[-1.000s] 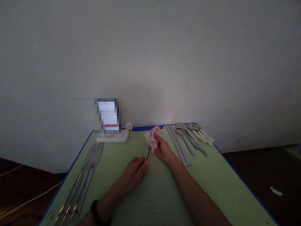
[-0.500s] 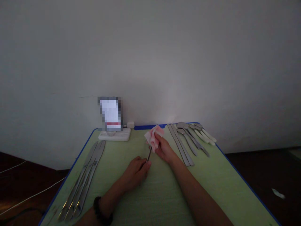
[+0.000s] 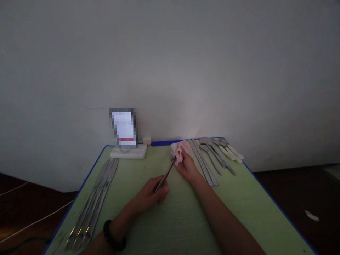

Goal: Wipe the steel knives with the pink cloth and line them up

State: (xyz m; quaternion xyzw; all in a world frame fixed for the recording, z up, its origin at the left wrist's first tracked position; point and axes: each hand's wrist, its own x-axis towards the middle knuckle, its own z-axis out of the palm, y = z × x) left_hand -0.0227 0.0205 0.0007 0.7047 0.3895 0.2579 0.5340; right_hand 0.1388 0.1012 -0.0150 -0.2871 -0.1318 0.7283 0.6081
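the fingers of the left hand are curled closed around the near part of a slim metal utensil, which is slanted up and away to the right. its far end is covered by a crumpled pink and white cloth, so its type cannot be told. the cloth is pinched by the bent, nearly closed fingers of the right hand; how the fingers beneath are placed cannot be seen. both things are held over the middle of the green table, and a dark bracelet is worn on the left wrist.

to the left, three long metal knives are laid side by side. beyond them, at the far left, a pixelated screen is seen above a white base. to the far right, two flat metal pieces, metal spoons and white-handled cutlery are laid. the table is edged in blue and placed by a pale wall.
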